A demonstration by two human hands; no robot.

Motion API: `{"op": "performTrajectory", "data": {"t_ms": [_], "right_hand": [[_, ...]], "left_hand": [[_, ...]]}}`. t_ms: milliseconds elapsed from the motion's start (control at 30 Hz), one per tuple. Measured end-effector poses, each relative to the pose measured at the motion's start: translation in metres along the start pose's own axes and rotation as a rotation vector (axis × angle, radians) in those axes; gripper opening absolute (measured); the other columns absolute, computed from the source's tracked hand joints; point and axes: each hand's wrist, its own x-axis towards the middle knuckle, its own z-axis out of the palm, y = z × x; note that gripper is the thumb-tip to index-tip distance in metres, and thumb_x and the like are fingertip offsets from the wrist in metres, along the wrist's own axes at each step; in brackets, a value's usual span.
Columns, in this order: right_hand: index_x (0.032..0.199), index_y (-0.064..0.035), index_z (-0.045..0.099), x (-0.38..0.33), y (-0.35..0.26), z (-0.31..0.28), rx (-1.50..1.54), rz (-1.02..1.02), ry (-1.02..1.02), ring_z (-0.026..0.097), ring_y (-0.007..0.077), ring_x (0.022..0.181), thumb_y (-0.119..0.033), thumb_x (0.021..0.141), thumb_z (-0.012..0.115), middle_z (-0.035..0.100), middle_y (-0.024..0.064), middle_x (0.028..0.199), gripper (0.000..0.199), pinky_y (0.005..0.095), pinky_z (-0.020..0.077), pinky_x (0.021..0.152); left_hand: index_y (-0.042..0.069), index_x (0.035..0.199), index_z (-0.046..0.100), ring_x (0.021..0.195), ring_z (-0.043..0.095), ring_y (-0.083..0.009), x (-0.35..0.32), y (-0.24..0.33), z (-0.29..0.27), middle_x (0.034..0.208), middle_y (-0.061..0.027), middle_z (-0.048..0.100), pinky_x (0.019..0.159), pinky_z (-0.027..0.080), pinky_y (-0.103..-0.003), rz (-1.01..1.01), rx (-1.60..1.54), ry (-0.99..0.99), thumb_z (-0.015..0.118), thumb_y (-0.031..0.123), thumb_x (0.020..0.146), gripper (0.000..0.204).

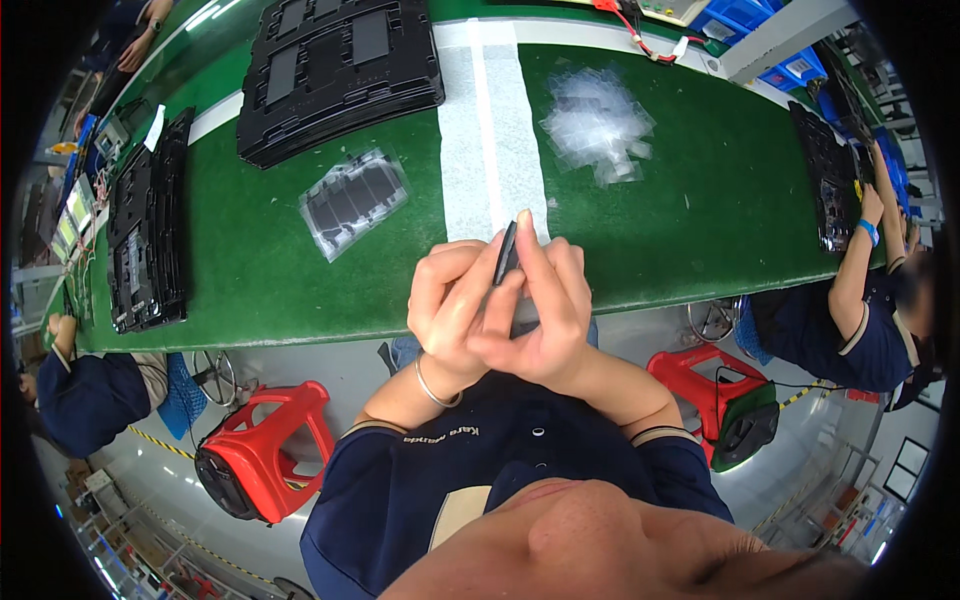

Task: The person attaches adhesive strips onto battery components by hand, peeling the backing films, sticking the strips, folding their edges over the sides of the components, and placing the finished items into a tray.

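We hold a small thin black part (506,255) upright between both hands, over the near edge of the green belt (700,200). Our left hand (455,305) pinches its lower side; our right hand (545,320) closes narrow on it, one finger along its edge. Farther left lies a clear bag of dark parts (353,200); farther right, a heap of clear bags (597,122). Black trays (335,70) stack at the far left

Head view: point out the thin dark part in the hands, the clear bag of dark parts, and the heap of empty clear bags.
thin dark part (506,253), head view, upper edge.
clear bag of dark parts (353,201), head view, middle.
heap of clear bags (597,124), head view, centre.
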Motion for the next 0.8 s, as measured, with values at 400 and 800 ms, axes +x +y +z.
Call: {"op": "performTrajectory", "data": {"t_ms": [400,800], "right_hand": [[0.088,-0.0032,0.059,0.024,0.036,-0.027,0.585,0.249,-0.361,0.044,0.0083,0.063,-0.002,0.074,0.068,0.049,0.0023,0.077,0.017,0.0202,0.0347,0.054],[0.094,0.0023,0.064,0.032,0.031,-0.021,0.572,0.111,-0.265,0.056,0.0099,0.061,0.005,0.073,0.066,0.055,0.0076,0.081,0.021,0.0210,0.0490,0.045]], "left_hand": [[-0.006,0.091,0.059,0.074,0.051,-0.0147,0.005,-0.013,-0.024,0.080,-0.0076,0.054,0.067,0.043,-0.027,-0.476,-0.632,-0.276,0.062,0.001,0.077,0.016],[-0.007,0.087,0.059,0.060,0.058,-0.0124,0.003,-0.001,-0.028,0.077,-0.0099,0.061,0.051,0.049,-0.023,-0.675,-0.747,-0.510,0.047,0.005,0.089,0.017]]}}
